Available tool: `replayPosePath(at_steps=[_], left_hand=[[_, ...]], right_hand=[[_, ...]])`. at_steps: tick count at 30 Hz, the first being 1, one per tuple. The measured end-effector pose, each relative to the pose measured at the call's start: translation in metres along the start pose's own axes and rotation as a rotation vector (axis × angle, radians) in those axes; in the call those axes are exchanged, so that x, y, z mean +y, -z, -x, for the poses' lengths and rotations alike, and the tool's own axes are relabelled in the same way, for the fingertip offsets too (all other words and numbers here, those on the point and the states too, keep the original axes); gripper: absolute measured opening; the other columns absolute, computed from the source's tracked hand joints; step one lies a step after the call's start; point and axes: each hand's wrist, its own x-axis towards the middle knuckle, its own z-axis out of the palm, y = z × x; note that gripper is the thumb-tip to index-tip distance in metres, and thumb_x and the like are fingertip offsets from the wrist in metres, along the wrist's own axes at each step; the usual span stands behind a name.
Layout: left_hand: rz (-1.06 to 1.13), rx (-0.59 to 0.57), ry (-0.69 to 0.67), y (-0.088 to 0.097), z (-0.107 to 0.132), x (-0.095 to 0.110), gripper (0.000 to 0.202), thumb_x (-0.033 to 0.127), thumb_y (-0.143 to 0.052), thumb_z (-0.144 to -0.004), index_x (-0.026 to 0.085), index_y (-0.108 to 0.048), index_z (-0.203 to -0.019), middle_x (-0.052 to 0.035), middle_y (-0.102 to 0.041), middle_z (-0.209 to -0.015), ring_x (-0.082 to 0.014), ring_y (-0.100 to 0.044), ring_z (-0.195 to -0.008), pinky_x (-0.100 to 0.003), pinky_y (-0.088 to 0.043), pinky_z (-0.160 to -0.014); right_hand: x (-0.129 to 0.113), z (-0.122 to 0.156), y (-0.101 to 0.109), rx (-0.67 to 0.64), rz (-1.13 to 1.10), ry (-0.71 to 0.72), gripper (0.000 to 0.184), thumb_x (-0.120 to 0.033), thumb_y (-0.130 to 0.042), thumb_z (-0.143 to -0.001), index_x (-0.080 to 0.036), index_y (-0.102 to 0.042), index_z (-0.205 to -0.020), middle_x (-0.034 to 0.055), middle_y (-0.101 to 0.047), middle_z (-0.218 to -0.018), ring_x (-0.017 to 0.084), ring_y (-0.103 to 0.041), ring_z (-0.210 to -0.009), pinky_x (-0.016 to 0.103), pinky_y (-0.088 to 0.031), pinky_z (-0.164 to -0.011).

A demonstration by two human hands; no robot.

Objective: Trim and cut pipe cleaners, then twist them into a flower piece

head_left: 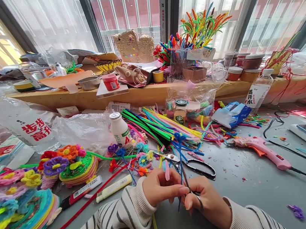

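Observation:
My left hand (163, 186) is closed in a pinch on the stem of a blue pipe-cleaner flower (178, 138). Its looped head points up, and the stem's lower end hangs below my fingers. A short pink piece (167, 171) sticks up by the left fingers; I cannot tell if it is held. My right hand (207, 199) is closed around what look like small scissors (186, 178), with a metal loop by the thumb and thin blades up beside the stem. Both hands are close together above the grey table. Black-handled scissors (199, 168) lie just beyond them.
A pink glue gun (263, 148) with its cable lies right. Loose pipe cleaners (148, 124), a white bottle (119, 128) and a small jar (180, 111) are ahead. Flower-covered round pieces (21, 212) and glue tubes (113, 188) sit left. A purple scrap (297, 211) lies front right.

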Motion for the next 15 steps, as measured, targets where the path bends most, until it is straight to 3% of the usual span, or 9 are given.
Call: replayPosePath(at_steps=[4,10,15], left_hand=[[-0.013,-0.044,-0.016,0.0,0.001,-0.001,0.021,0.027,-0.064,-0.059,0.013,-0.048,-0.057,0.0012,-0.058,-0.049,-0.0055,-0.049,-0.041,-0.015,-0.032,-0.035],[-0.048,-0.028,0.004,0.0,0.002,0.0,0.022,0.028,-0.064,-0.059,0.012,-0.049,-0.058,0.0019,-0.055,-0.047,-0.0049,-0.047,-0.039,-0.016,-0.034,-0.037],[-0.077,-0.045,-0.008,-0.002,0.003,0.001,0.022,0.028,-0.063,-0.059,0.012,-0.049,-0.058,0.0019,-0.055,-0.047,-0.0055,-0.048,-0.04,-0.016,-0.034,-0.038]], right_hand=[[-0.005,-0.001,0.001,-0.027,-0.117,0.04,0.062,-0.068,-0.034,-0.064,-0.012,-0.051,-0.043,0.0012,-0.046,-0.043,0.01,-0.042,-0.043,0.02,-0.034,-0.044],[-0.012,-0.001,0.004,-0.089,-0.19,0.047,0.06,-0.066,-0.033,-0.067,-0.012,-0.055,-0.053,-0.0035,-0.033,-0.046,0.007,-0.028,-0.044,0.02,-0.03,-0.045],[-0.011,-0.001,0.004,-0.116,-0.143,0.034,0.064,-0.068,-0.03,-0.067,-0.01,-0.055,-0.054,-0.0003,-0.043,-0.05,0.008,-0.032,-0.046,0.02,-0.025,-0.044]])
